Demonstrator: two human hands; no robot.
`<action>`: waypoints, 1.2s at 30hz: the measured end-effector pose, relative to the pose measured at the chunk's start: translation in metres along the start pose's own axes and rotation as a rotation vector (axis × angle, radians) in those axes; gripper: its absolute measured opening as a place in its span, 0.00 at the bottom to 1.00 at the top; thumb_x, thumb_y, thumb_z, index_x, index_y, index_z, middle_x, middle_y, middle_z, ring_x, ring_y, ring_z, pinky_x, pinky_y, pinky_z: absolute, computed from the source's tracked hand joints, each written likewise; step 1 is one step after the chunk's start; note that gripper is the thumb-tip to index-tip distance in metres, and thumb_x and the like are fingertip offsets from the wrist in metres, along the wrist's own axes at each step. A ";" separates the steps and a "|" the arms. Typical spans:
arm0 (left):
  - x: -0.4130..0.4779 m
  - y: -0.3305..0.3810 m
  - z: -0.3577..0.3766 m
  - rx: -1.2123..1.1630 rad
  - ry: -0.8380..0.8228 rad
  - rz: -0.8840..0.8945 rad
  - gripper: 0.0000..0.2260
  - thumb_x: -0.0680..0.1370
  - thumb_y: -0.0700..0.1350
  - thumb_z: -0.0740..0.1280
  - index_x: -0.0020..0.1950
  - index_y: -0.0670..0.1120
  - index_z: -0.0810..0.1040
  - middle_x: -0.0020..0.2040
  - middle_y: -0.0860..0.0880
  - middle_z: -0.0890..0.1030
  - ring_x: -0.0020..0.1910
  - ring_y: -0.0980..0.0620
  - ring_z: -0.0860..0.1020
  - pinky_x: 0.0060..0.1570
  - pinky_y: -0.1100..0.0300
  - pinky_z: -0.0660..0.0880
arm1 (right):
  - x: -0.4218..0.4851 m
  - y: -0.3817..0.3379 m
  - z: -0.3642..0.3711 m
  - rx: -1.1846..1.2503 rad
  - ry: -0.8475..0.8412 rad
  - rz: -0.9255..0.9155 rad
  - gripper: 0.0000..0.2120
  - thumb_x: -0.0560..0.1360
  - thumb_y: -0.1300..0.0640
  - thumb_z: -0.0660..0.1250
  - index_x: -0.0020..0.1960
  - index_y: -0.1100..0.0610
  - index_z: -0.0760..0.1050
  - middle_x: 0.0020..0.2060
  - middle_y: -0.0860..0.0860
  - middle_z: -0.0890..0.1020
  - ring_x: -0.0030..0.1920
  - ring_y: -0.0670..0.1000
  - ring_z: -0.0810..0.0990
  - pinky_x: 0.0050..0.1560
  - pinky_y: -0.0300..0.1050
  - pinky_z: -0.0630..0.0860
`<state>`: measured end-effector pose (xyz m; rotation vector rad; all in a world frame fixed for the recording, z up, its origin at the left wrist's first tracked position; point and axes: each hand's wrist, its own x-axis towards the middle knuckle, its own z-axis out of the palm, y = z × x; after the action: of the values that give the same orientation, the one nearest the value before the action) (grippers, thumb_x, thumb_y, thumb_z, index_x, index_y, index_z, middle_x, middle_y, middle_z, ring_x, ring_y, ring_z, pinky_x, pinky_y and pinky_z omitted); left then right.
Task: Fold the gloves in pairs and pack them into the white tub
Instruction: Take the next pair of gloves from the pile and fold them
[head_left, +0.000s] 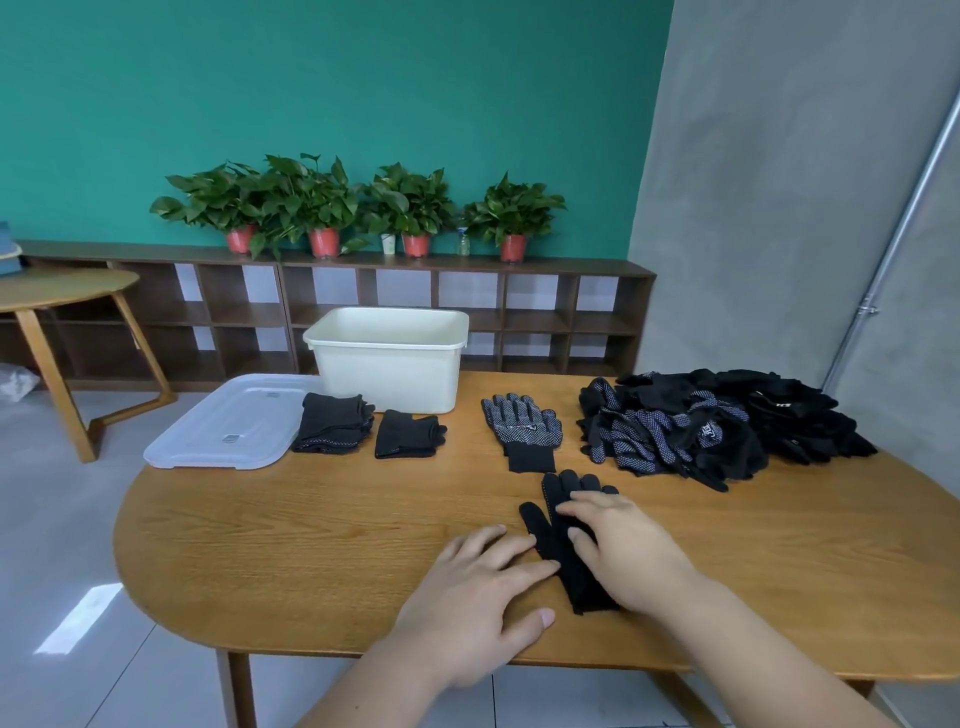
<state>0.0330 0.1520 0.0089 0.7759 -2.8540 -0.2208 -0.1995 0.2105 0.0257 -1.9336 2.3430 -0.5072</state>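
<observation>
On the near edge of a rounded wooden table (311, 545), the left hand (478, 597) and right hand (628, 551) lay flat and relaxed on 1 black glove (582, 587). Beyond sat 2 folded pairs (332, 423), a glove heap (727, 426), a clear lid (234, 421) and the white tub (389, 374). Behind them were shelving (467, 312), 4 potted plants (405, 208) and a teal wall (363, 78).

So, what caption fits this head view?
Left hand and right hand press a black knitted glove on the oval wooden table, white plastic tub behind.
</observation>
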 end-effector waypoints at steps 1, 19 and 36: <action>0.000 0.000 0.000 -0.001 0.005 0.002 0.26 0.84 0.69 0.52 0.83 0.67 0.58 0.83 0.63 0.54 0.83 0.55 0.46 0.80 0.49 0.47 | 0.006 -0.004 -0.001 0.001 0.006 0.011 0.22 0.85 0.48 0.59 0.79 0.44 0.69 0.80 0.42 0.66 0.80 0.46 0.59 0.77 0.44 0.64; 0.000 0.002 0.000 -0.029 0.052 -0.059 0.30 0.83 0.69 0.51 0.84 0.62 0.53 0.82 0.63 0.57 0.82 0.58 0.50 0.81 0.53 0.49 | -0.008 -0.024 0.030 0.066 -0.035 0.133 0.29 0.87 0.40 0.49 0.85 0.48 0.54 0.84 0.43 0.49 0.84 0.48 0.43 0.83 0.48 0.42; -0.007 0.002 -0.003 -0.127 0.123 -0.031 0.28 0.79 0.75 0.57 0.75 0.64 0.70 0.77 0.69 0.62 0.80 0.64 0.48 0.80 0.54 0.53 | -0.046 0.006 0.021 -0.038 0.011 0.103 0.32 0.83 0.31 0.43 0.84 0.39 0.49 0.84 0.38 0.46 0.83 0.47 0.37 0.83 0.53 0.49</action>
<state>0.0383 0.1565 0.0108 0.7810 -2.6849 -0.3422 -0.1898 0.2514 -0.0028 -1.8177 2.4610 -0.4706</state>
